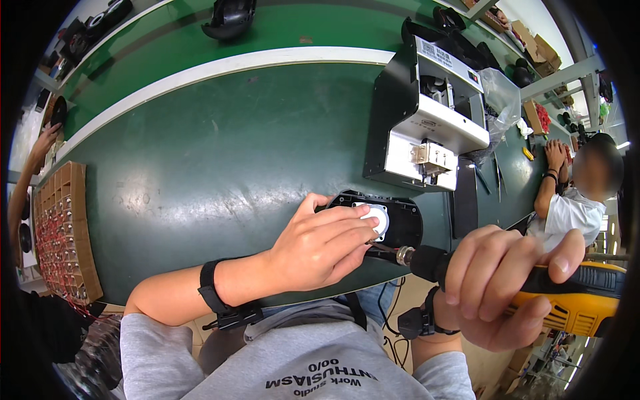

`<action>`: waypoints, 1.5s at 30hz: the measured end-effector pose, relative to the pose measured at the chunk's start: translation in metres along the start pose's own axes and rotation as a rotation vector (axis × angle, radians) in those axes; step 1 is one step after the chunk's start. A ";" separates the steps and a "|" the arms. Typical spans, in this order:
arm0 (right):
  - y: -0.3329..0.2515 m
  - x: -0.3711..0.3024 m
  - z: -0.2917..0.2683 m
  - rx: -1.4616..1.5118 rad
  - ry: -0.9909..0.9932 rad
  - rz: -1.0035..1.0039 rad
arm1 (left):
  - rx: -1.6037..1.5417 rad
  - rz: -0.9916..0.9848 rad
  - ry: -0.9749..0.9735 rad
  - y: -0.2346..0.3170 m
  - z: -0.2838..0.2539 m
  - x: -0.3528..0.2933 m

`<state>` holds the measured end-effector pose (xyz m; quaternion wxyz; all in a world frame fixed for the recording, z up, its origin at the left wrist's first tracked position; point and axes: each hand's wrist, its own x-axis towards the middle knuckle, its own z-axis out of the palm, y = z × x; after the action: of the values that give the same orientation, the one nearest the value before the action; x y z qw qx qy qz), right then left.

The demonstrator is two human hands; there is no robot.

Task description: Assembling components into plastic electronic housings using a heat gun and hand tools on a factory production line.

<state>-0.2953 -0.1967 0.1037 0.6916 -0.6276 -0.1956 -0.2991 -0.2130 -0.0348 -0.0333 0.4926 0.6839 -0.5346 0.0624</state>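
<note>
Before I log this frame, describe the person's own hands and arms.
The left hand and right hand are ungloved. A black left wrist strap carries a dark module; a black right wrist strap carries a rounded black module. Short grey sleeves cover the upper arms, with no visible markings.

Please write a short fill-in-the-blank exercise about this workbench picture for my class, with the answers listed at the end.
1. The hand gripping the yellow-and-black power screwdriver is the person's ____ one.
2. The other hand's fingers touch a round disc, coloured ____, in a black plastic housing.
3. The black-and-silver metal machine stands on a tabletop coloured ____.
4. The brown cardboard box with red wires is on the picture's ____ side.

Missing words: right; white; green; left.
</note>
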 end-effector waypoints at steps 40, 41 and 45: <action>0.011 -0.035 -0.025 -0.148 0.184 0.013 | 0.231 0.089 -0.189 0.006 -0.004 0.004; 0.011 -0.035 -0.025 -0.139 0.182 0.013 | 0.230 0.084 -0.197 0.007 -0.005 0.004; 0.014 -0.036 -0.023 -0.127 0.188 0.014 | 0.224 0.093 -0.201 0.005 -0.004 0.004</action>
<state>-0.3155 -0.2126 0.0667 0.6677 -0.6410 -0.1060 -0.3634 -0.2138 -0.0340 -0.0259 0.3536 0.7119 -0.6020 0.0756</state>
